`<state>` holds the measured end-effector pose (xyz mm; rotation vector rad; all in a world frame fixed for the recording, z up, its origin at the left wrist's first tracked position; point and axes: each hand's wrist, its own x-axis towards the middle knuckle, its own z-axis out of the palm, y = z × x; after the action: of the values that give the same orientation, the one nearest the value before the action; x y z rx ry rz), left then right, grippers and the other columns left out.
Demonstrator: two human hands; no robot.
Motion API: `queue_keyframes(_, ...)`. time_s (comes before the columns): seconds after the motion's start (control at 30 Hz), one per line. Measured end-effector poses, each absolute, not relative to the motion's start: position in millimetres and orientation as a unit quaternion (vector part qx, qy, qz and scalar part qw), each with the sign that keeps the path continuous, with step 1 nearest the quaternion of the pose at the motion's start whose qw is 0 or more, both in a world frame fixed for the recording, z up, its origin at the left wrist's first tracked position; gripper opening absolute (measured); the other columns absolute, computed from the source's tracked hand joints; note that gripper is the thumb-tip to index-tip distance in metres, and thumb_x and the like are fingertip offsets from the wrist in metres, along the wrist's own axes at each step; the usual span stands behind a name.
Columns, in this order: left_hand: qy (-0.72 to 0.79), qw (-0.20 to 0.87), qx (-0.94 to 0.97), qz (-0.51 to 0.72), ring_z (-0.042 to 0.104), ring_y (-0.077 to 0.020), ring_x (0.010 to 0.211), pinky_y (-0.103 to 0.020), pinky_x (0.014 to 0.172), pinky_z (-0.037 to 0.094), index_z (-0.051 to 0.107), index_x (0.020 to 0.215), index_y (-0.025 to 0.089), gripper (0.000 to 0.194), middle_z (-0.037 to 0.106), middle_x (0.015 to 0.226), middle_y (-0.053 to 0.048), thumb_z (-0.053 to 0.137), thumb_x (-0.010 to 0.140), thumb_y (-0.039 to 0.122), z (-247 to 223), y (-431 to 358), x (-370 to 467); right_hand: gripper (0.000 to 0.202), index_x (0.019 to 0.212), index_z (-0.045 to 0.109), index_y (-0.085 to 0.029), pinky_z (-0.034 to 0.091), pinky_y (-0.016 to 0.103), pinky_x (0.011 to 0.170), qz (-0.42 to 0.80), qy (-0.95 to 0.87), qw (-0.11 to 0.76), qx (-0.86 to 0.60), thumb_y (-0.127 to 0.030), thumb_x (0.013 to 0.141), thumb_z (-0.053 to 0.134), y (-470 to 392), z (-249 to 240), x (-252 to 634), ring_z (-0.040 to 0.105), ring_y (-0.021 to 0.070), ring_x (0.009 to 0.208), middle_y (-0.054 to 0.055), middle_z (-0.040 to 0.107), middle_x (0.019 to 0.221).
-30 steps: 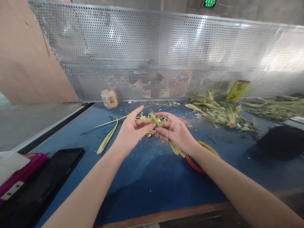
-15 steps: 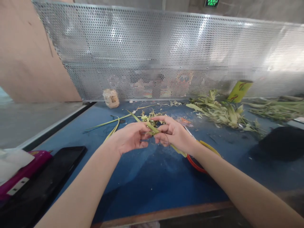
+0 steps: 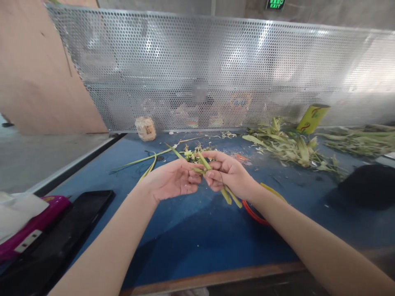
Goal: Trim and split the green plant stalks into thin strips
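Note:
My right hand [image 3: 230, 172] pinches green strips of dried leaf or husk [image 3: 227, 196] between thumb and fingers; two tails hang below its palm. A thin dark thread or wire curves beside these fingers. Close on the left, my left hand [image 3: 177, 181] has its fingers curled around the other end of the strips, palm partly turned up. Just beyond both hands lies a small heap of yellow-green plant scraps [image 3: 197, 152]. Scissors with red and yellow handles [image 3: 255, 214] lie on the blue table [image 3: 185, 242], partly hidden under my right forearm.
Long green strips [image 3: 135, 161] lie at the left. A pile of husks [image 3: 286, 144] and a yellow-green can [image 3: 312, 118] stand at the back right, near a black object [image 3: 368, 187]. A phone [image 3: 83, 218] lies at the left edge. A perforated metal screen [image 3: 185, 53] closes the back.
The strips in my right hand have turned, and two separate tails now show below it. My left hand has shifted slightly right, its palm turning more upward.

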<state>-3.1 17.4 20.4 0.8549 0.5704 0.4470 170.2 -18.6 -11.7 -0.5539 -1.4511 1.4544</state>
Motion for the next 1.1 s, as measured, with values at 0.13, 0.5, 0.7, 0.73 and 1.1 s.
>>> queue_keyframes(0.13,0.218,0.860,0.397,0.234,0.031,-0.0056,0.051,-0.018,0.044,0.032,0.057,0.065,0.011,0.006,0.035,0.060,0.001,0.051,0.063,0.008,22.6,14.9,-2.6,0.027,0.106,0.049,-0.022,0.021,0.020,0.041,0.585,-0.564,0.538,-0.227,-0.020,0.079,0.054,-17.1,-6.0,171.4,0.024,0.0028,0.042,-0.007,0.042,0.057)
queue_keyframes(0.5,0.300,0.747,0.504,0.312,0.053,-0.0090,0.065,-0.021,0.056,0.043,0.057,0.100,0.013,0.027,0.055,0.071,-0.002,0.053,0.073,0.006,19.6,12.5,5.4,0.018,0.098,0.058,-0.018,0.020,0.023,0.043,0.565,-0.575,0.543,-0.235,-0.023,0.084,0.049,-14.8,-7.0,170.7,0.025,0.0029,0.044,-0.005,0.039,0.060)
queue_keyframes(0.7,0.371,0.631,0.567,0.378,0.057,-0.0111,0.063,-0.025,0.058,0.044,0.038,0.122,0.010,0.054,0.058,0.068,-0.001,0.059,0.072,0.009,17.0,9.9,9.5,0.037,0.120,0.045,-0.023,0.020,0.023,0.044,0.586,-0.558,0.545,-0.222,-0.020,0.084,0.050,-18.4,-5.0,171.5,0.024,0.0033,0.044,-0.006,0.043,0.059)
queue_keyframes(0.73,0.391,0.600,0.578,0.392,0.057,-0.0112,0.061,-0.025,0.057,0.044,0.036,0.124,0.009,0.057,0.058,0.067,0.000,0.059,0.072,0.009,15.6,11.1,10.1,0.042,0.124,0.040,-0.024,0.020,0.023,0.044,0.591,-0.553,0.545,-0.219,-0.020,0.083,0.050,-19.7,-4.3,171.3,0.024,0.0034,0.044,-0.006,0.044,0.059)
queue_keyframes(1.1,0.343,0.397,0.734,0.431,0.056,-0.0104,0.065,-0.023,0.057,0.044,0.036,0.124,0.015,0.055,0.058,0.077,0.000,0.057,0.074,0.015,9.2,12.5,8.0,0.012,0.095,0.053,-0.019,0.018,0.023,0.043,0.558,-0.594,0.515,-0.265,-0.024,0.084,0.050,-14.0,-10.7,171.5,0.024,0.0031,0.044,-0.006,0.037,0.059)
